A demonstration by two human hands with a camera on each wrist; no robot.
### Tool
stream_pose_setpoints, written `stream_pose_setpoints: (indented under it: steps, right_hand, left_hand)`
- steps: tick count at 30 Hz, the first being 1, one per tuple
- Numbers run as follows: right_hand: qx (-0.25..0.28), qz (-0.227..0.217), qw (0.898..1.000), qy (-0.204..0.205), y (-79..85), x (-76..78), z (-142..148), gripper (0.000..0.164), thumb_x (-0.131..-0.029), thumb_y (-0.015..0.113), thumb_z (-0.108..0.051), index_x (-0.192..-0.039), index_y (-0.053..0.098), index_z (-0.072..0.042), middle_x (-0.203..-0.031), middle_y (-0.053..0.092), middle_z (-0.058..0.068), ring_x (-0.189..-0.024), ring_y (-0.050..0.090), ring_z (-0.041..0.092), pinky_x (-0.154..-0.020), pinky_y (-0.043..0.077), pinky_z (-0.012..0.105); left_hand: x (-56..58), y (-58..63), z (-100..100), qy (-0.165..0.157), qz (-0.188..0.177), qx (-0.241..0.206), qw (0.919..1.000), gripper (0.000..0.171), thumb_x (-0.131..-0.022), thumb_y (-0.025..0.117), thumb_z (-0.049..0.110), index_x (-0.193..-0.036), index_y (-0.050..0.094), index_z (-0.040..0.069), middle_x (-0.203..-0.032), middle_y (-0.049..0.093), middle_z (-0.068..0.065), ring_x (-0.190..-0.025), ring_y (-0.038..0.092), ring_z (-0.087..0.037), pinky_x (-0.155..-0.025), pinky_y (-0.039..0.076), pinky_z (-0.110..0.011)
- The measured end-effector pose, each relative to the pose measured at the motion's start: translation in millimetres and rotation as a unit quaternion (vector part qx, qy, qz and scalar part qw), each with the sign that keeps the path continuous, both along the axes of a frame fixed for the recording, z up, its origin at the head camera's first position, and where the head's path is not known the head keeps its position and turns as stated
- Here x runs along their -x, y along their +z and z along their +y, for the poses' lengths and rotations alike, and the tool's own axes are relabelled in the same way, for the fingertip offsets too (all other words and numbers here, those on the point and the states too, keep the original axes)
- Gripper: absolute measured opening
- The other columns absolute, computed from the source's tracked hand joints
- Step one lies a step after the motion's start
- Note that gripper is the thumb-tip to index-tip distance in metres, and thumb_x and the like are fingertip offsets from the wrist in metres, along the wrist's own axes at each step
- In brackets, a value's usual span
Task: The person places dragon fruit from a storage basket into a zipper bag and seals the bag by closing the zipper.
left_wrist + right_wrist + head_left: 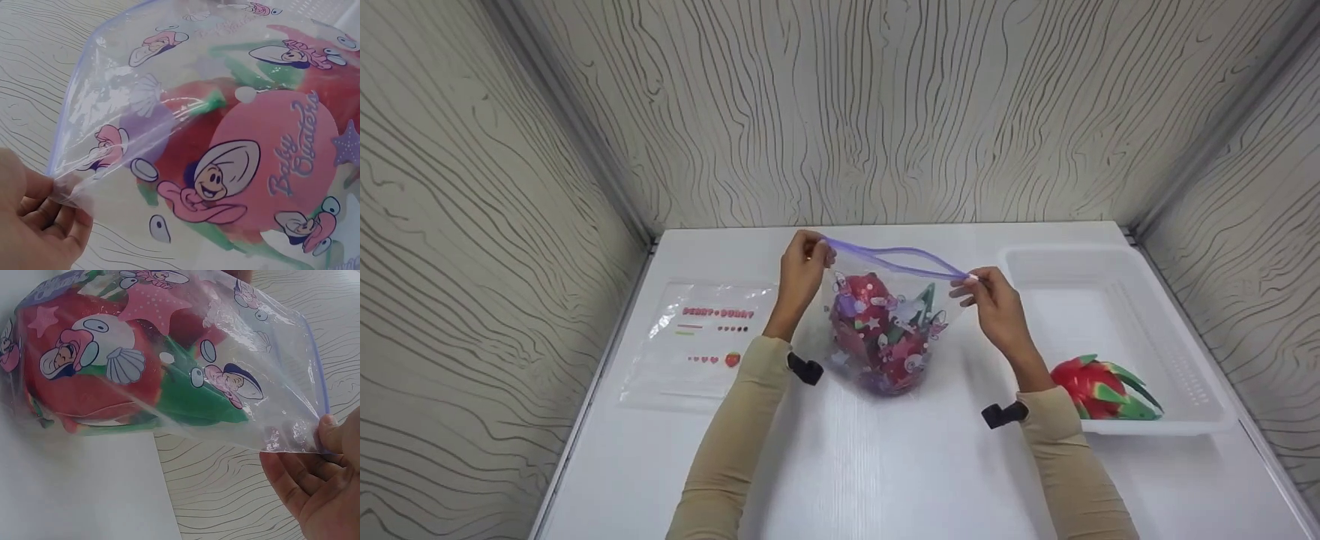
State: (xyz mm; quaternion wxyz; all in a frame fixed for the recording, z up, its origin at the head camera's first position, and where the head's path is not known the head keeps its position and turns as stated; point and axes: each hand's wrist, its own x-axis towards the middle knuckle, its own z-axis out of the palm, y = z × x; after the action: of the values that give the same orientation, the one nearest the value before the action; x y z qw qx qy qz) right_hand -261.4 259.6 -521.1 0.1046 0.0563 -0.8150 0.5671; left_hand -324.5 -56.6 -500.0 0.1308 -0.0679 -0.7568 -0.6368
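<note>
At the bag's two top corners: left hand (802,266) pinches one, thumb against curled fingers; right hand (997,304) pinches the other, thumb and fingers closed on the film. Key relation: purple rim (896,250) spans hand to hand, long axis crosswise, left end nearer the table's far edge. Its two strips are parted mid-span, meeting near each grip, so neither hand is nearer. Bag (877,345) sits below, mid-table (877,465), red-green fruit (67,394) showing through the film. Further out: loose fruit (1099,390) in tray's (1162,428) near-left corner, by right wrist; flat pouch (694,349) toward table's left edge.
</note>
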Motion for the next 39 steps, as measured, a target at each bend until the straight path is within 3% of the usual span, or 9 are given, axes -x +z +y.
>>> stream_pose_setpoints:
  steps: [6,14,19,25,31,39]
  right_hand:
    - [0.017,0.028,0.999,-0.002,9.2,-0.1,1,0.017,-0.113,0.049,-0.006,-0.122,0.057,0.005,-0.112,0.075,0.029,-0.09,0.072,0.004,-0.082,0.059,0.018]
    - [0.035,0.062,0.997,-0.004,18.4,3.4,0,0.018,-0.11,0.054,-0.005,-0.122,0.061,0.006,-0.106,0.074,0.028,-0.089,0.073,0.009,-0.08,0.059,0.019]
    - [0.04,0.078,0.996,0.005,21.3,7.1,-1,0.017,-0.109,0.054,-0.001,-0.122,0.063,0.007,-0.104,0.074,0.028,-0.087,0.071,0.004,-0.08,0.059,0.019]
    - [0.049,0.088,0.995,0.015,25.0,12.0,1,0.019,-0.109,0.053,0.001,-0.123,0.064,0.008,-0.105,0.073,0.029,-0.09,0.073,0.011,-0.08,0.06,0.02]
    - [0.063,0.074,0.995,0.014,25.4,15.3,5,0.02,-0.109,0.055,-0.002,-0.123,0.064,0.009,-0.109,0.073,0.031,-0.09,0.073,0.013,-0.081,0.06,0.021]
    - [0.076,0.032,0.997,0.005,17.4,15.9,10,0.024,-0.109,0.055,-0.004,-0.129,0.062,0.008,-0.117,0.07,0.034,-0.094,0.072,0.006,-0.087,0.06,0.019]
  left_hand:
    - [-11.0,0.8,-8,0.02,0.008,-0.029,0.9993,0.008,-0.108,0.057,0.004,-0.11,0.064,0.0,-0.095,0.072,-0.014,-0.085,0.068,-0.017,-0.081,0.058,-0.03]
    - [-26.2,-1.4,-12,0.032,0.011,-0.049,0.9982,0.01,-0.109,0.057,0.007,-0.113,0.064,0.0,-0.101,0.073,-0.016,-0.093,0.074,-0.025,-0.088,0.062,-0.034]
    - [-34.4,-7.0,-14,0.036,0.022,-0.055,0.9976,0.012,-0.111,0.056,0.011,-0.114,0.064,0.002,-0.098,0.072,-0.014,-0.088,0.073,-0.022,-0.085,0.062,-0.032]
    - [-44.0,-9.6,-17,0.041,0.032,-0.048,0.9975,0.015,-0.111,0.055,0.013,-0.118,0.063,0.001,-0.103,0.072,-0.013,-0.092,0.073,-0.02,-0.087,0.063,-0.031]
    - [-43.3,-7.6,-17,0.035,0.024,-0.05,0.9978,0.015,-0.111,0.056,0.014,-0.119,0.063,0.004,-0.105,0.072,-0.012,-0.096,0.073,-0.021,-0.091,0.063,-0.032]
    - [-40.2,-6.8,-14,0.02,0.012,-0.058,0.998,0.014,-0.111,0.057,0.013,-0.119,0.063,0.003,-0.107,0.072,-0.011,-0.099,0.073,-0.02,-0.093,0.063,-0.033]
